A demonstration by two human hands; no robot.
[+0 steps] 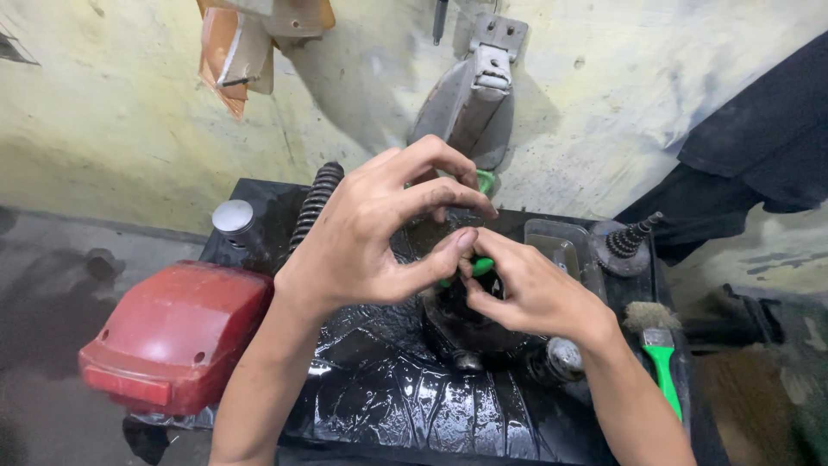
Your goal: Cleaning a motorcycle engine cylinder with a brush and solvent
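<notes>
Far left, a red cover [172, 332] sits beside the black tray [388, 406]. Left hand [371, 233] curls narrow, fingertips pinching a small green part [479, 266] above the dark greasy component [457, 315]. Right hand [526, 289] grips that same part. A green-handled brush [662, 358] lies far right.

green tool [480, 266]: mostly covered by the left hand [371, 233] and right hand [526, 289]; only a stub at its 12 o'clock and a sliver between the thumbs show.
dark part [461, 319]: under both hands, shape unclear.
brush [660, 345]: green handle runs toward 5 o'clock behind the right forearm.
orange bag [226, 52]: cut by the top edge.
dark cloth [759, 147]: cut by the right edge.
</notes>
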